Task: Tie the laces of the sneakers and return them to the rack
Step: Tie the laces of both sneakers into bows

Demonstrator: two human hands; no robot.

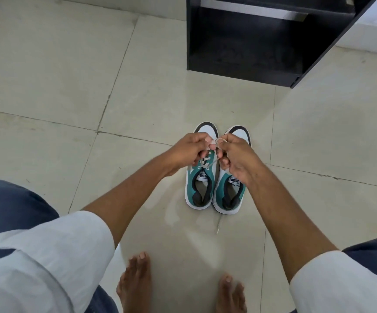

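Both hands pinch the laces (208, 164) of the left-hand sneaker (202, 168): left hand (188, 152), right hand (237, 158), close together to form the bow. Pair sits mid-frame on the floor (47, 86), rack (246, 41) upper right.

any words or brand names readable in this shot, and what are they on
"PUMA" on the white tongue label of the left sneaker, at; it appears upside down from this view.
"PUMA" on the white tongue label of the right sneaker, at; also upside down.
No other text shows: the black rack, the floor tiles and the clothing carry none that can be read.
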